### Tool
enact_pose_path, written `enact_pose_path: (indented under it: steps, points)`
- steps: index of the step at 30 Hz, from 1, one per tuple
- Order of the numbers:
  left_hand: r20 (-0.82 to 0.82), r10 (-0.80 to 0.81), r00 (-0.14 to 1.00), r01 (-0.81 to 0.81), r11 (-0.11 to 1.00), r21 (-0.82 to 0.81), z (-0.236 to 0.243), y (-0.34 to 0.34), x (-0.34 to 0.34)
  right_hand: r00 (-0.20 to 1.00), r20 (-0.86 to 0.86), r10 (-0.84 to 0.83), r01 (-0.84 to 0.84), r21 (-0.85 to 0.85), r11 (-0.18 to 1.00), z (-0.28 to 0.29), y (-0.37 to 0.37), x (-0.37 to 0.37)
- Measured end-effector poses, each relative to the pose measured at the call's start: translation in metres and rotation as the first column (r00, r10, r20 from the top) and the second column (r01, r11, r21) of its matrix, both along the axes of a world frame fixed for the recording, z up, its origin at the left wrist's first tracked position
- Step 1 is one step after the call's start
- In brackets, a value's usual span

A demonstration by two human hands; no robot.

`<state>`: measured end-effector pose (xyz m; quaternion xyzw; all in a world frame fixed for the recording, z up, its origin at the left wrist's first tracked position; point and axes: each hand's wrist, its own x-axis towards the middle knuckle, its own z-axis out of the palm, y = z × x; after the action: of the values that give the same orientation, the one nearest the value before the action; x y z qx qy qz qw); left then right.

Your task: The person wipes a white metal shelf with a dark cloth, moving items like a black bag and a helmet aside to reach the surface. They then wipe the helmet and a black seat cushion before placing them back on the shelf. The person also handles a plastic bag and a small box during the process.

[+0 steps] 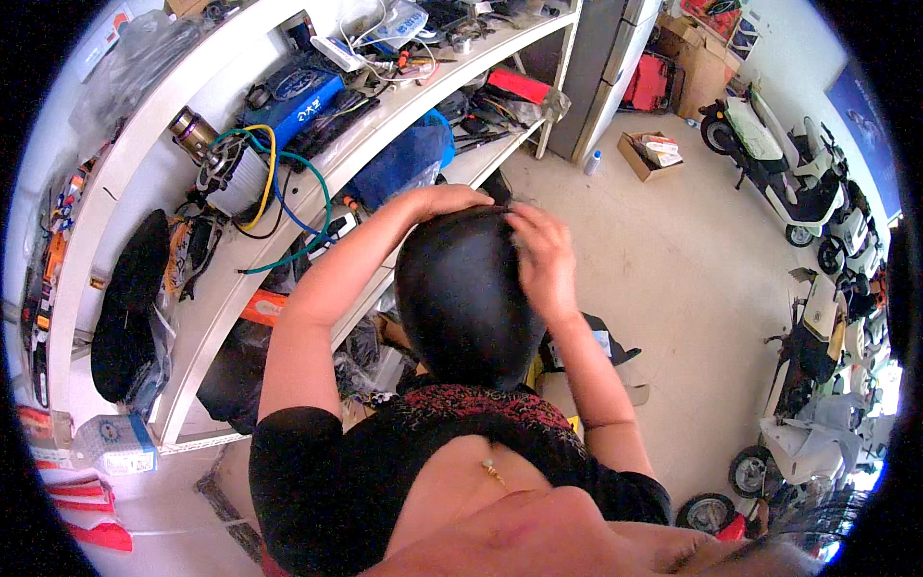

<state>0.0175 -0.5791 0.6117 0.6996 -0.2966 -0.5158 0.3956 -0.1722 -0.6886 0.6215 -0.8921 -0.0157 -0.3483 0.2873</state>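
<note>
From where I sit, the far left gives me a white shelf [207, 341] with a long black pad [133, 308] on it and, low down by its end, a white-and-blue box [115, 444] whose print is too small for me to read. Next comes a metal motor [234, 178] with coloured hoses, then an orange box [262, 308] with pale lettering below the shelf's front edge, and higher up a blue box [306, 101] with bold white characters on its side. That edge curves up and away to the right.

In the middle, the left hand [447, 200] lies over the far rim of a black seat [471, 288]; its fingertips are hidden, so I can't tell if they pinch. The seat stands just in front of the chest, its smooth side showing plain black. The right hand [545, 255] bends its fingers close together over the upper right rim; its grip I can't tell either.

Rightward, I see open floor [663, 288] stretching from the right forearm to a row of scooters [784, 178]. A small bottle [593, 162] and an open carton [642, 168] mark its far side. A blue poster [870, 135] hangs on the wall.
</note>
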Motion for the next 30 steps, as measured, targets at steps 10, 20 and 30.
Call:
enact_pose_path:
  steps: [10,20,30]
  points:
    - [-0.100,0.010,0.995,-0.011,1.000,-0.010,-0.017,0.001,0.013,0.985,0.073,-0.156,0.133,0.250,0.959,-0.006,0.003,0.015]
    - [-0.090,-0.007,0.996,0.011,0.999,0.048,-0.027,-0.010,0.018,0.765,-0.007,0.644,-0.643,-0.068,0.763,-0.043,0.016,-0.011]
    - [-0.259,0.150,0.954,-0.114,0.982,0.149,-0.042,0.029,0.038,0.834,-0.167,0.526,-0.507,0.148,0.849,-0.067,0.034,-0.057]
